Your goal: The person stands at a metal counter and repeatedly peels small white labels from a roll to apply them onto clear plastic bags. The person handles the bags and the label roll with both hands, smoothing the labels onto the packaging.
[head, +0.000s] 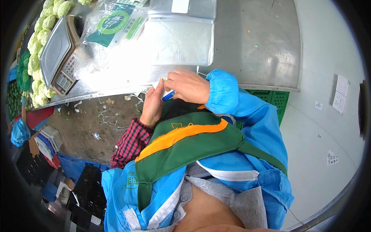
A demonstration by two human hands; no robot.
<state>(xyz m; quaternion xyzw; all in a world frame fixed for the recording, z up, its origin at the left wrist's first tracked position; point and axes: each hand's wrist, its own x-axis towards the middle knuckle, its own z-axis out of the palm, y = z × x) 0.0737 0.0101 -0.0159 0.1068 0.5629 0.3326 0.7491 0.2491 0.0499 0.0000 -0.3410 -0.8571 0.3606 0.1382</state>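
Observation:
My left hand (154,102), below a red-and-black checked cuff, grips a small white-and-blue object (168,95) at the front edge of the metal table. The fingers cover much of it, so I cannot tell exactly what it is. From the right, my right hand (188,87) bends over the same object and pinches its upper part against the left thumb. A blue elastic sleeve covers that wrist. Just beyond the hands lies a stack of clear plastic bags (182,43). Farther left is a clear plastic package with a green printed panel (113,24).
A digital weighing scale (59,55) stands on the metal table (255,34) at left, beside piled pale green cabbages (43,37). Scraps litter the floor (87,130). A green plastic crate (281,104) sits beneath the table's right end, near a white wall (321,130) with sockets.

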